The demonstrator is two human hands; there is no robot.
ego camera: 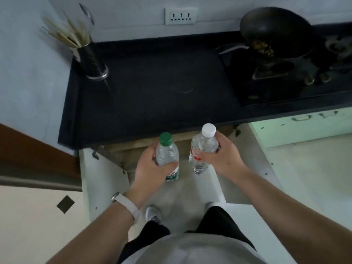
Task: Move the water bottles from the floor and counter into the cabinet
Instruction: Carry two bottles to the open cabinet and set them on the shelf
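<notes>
Black bench [152,88] tops the open cabinet [106,178]. Just below its front edge, the left hand [150,164] wraps the green-capped bottle [167,155] and the right hand [222,155] the white-capped bottle [202,149]. Caps could knock that edge going in. Labels are unreadable.

I look down on a black table [152,82] against a pale blue wall [28,63], a white socket [180,16] above, cream floor tiles [28,216] below.
</notes>
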